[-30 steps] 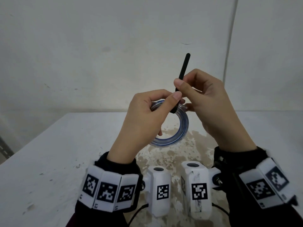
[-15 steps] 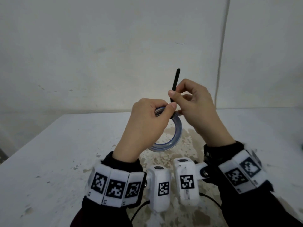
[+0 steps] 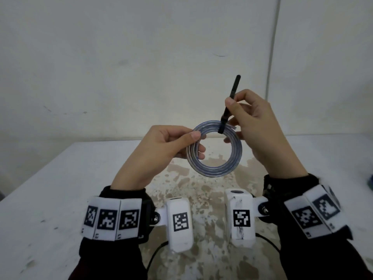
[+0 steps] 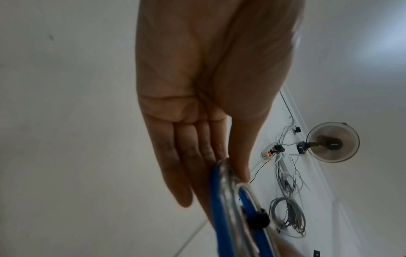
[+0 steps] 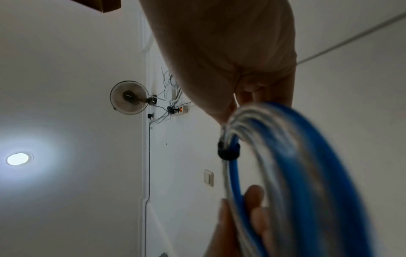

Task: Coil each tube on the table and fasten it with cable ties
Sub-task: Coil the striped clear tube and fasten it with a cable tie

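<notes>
A clear and blue tube, wound into a round coil [image 3: 215,170], hangs in the air above the white table [image 3: 60,178]. My left hand [image 3: 193,142] pinches the coil's left side between thumb and fingers. A black cable tie [image 3: 229,106] wraps the top of the coil, its tail pointing up. My right hand [image 3: 232,106] pinches that tail just above the tie's head. In the left wrist view the coil [image 4: 222,200] runs past my fingertips with the tie's loop [image 4: 323,220] around it. The right wrist view shows the blurred coil [image 5: 296,156] and the tie's loop [image 5: 228,151].
The table has a worn brown patch [image 3: 201,188] under my hands. A plain wall stands behind it. A dark object [image 3: 370,182] peeks in at the right edge. A wall fan [image 4: 331,142], power strip and hanging cables show in the wrist views.
My left hand has slid from the top of the coil to its left side. The tie's loop has drawn tight round the coil, and the hands have moved apart.
</notes>
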Action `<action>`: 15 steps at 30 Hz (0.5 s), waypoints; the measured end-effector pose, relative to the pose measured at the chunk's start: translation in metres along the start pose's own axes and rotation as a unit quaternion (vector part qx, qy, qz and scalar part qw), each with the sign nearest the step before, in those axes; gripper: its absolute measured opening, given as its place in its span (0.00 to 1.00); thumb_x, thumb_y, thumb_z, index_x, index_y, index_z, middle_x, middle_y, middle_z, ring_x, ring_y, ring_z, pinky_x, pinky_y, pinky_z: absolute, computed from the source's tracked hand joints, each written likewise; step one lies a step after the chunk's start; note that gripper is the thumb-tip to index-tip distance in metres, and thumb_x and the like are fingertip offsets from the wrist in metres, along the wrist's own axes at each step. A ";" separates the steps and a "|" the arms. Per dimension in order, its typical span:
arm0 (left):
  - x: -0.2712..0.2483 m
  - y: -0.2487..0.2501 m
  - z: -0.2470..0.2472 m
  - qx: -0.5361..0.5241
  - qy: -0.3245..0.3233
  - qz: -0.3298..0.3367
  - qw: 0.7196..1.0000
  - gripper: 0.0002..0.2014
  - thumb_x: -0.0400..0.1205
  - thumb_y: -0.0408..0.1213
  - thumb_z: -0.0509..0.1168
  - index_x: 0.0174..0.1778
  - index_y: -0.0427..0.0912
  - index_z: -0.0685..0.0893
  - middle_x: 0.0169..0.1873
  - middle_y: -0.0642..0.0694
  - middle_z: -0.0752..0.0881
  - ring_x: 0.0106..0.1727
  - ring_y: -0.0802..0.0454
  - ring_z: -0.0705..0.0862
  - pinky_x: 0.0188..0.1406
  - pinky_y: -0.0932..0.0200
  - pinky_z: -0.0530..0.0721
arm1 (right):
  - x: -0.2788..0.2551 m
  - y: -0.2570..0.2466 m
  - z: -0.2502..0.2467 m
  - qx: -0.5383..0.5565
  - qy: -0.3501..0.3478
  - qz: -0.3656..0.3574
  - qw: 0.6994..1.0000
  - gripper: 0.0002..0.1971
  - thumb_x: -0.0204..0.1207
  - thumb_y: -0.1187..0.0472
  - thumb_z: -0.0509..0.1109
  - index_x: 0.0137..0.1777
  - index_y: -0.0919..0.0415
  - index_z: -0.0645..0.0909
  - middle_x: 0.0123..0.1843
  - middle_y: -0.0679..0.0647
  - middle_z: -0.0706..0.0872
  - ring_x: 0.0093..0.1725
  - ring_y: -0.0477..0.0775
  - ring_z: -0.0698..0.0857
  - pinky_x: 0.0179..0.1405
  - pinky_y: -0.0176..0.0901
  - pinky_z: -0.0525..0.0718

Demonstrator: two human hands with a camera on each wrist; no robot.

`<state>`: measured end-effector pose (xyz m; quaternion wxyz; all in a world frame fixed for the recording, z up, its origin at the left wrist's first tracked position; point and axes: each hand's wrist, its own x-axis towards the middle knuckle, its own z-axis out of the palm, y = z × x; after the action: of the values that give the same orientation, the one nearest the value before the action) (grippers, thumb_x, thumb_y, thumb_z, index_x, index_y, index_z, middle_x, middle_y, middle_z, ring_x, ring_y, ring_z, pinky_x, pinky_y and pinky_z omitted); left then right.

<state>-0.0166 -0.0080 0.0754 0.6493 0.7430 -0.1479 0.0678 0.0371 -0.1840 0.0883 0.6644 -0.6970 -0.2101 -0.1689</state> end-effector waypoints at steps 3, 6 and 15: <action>-0.002 0.004 0.005 -0.012 -0.017 -0.004 1.000 0.14 0.73 0.39 0.68 0.46 0.31 0.88 0.35 0.38 0.90 0.35 0.46 0.90 0.38 0.61 0.86 | -0.001 0.004 0.006 -0.029 0.015 -0.015 0.999 0.08 0.85 0.59 0.60 0.44 0.61 0.70 0.26 0.55 0.77 0.19 0.51 0.72 0.16 0.38 0.72; -0.002 0.005 0.010 -0.046 -0.030 -0.012 0.998 0.14 0.73 0.40 0.67 0.47 0.34 0.87 0.35 0.41 0.91 0.37 0.47 0.90 0.37 0.60 0.86 | 0.000 0.005 0.009 -0.048 0.062 -0.063 0.995 0.09 0.85 0.59 0.60 0.42 0.58 0.68 0.25 0.56 0.72 0.21 0.52 0.68 0.18 0.36 0.70; -0.002 0.000 0.012 -0.003 -0.068 -0.052 0.996 0.12 0.71 0.41 0.69 0.47 0.41 0.88 0.42 0.42 0.92 0.43 0.50 0.91 0.46 0.58 0.89 | 0.002 0.005 0.001 0.006 0.104 -0.044 0.994 0.10 0.85 0.59 0.60 0.42 0.57 0.69 0.22 0.47 0.74 0.17 0.47 0.72 0.17 0.38 0.71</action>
<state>-0.0199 -0.0195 0.0734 0.6424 0.7507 -0.1531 -0.0168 0.0416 -0.1829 0.0848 0.6787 -0.6619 -0.1714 -0.2681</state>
